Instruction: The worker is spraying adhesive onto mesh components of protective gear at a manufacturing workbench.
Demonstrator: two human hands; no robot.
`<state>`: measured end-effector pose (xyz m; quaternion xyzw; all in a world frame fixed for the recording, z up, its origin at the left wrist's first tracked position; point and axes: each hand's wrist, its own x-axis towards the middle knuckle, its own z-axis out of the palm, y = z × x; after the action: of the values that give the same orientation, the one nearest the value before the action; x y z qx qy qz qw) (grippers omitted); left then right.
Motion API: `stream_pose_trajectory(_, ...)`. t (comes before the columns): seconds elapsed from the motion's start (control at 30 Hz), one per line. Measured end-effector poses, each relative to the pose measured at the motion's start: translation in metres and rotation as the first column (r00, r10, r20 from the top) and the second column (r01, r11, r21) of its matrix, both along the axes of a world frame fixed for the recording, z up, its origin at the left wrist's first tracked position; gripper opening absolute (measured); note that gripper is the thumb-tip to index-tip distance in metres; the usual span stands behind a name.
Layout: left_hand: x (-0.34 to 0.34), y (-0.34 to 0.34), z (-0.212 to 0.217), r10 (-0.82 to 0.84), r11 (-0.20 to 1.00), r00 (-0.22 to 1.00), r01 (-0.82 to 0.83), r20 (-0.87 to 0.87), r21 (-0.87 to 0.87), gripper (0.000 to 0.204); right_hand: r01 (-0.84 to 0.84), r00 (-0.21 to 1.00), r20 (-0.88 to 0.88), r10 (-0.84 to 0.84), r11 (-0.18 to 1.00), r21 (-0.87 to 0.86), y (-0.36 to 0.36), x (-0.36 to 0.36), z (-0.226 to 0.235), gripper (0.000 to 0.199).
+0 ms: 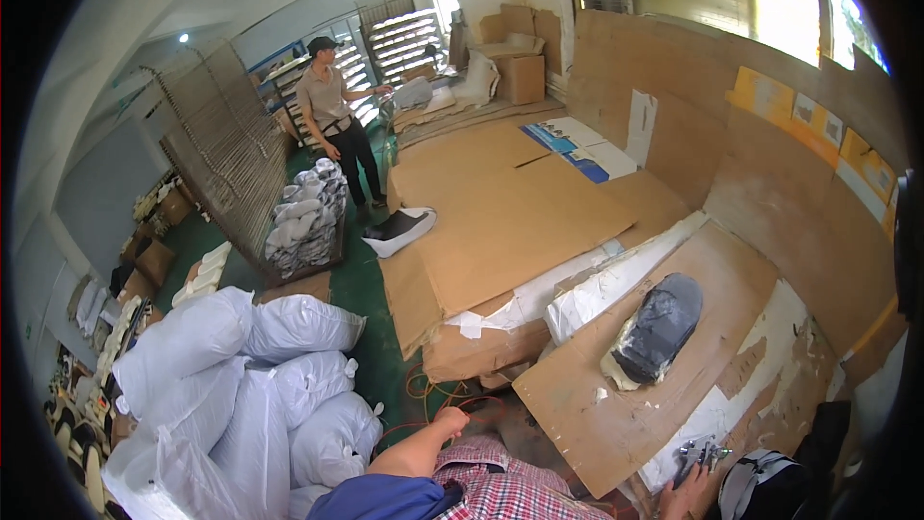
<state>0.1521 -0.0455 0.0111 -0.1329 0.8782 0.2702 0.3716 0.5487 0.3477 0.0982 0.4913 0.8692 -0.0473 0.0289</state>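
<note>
The brown cardboard-covered surface (616, 395) lies mostly bare in front of the right hand (685, 493), which has its grip on a small metal spray gun (701, 453) at the near edge. The one obstacle on it is a dark grey moulded piece on white wrapping (656, 327), mid-board. Left of the left hand (449, 419), a heap of stuffed white sacks (250, 395) blocks the way. Between them runs a narrow strip of green floor (385, 356) crossed by orange cable (423, 387).
</note>
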Motion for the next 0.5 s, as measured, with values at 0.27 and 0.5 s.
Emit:
stream_pose_trajectory(0.27, -0.066, 0.007, -0.021, -0.001, 1.000, 0.999, 0.000, 0.054, 0.019, 0.012, 0.026, 1.000, -0.003, -0.026, 0.999, -0.031, -0.006, -0.064, -0.002, 0.086)
stream_pose_trajectory(0.5, -0.259, -0.026, -0.050, 0.452, 0.853, 0.879, -0.375, -0.153, 0.363, 0.012, 0.119, 0.988, 0.108, -0.111, 0.991, -0.066, -0.049, -0.141, 0.009, 0.089)
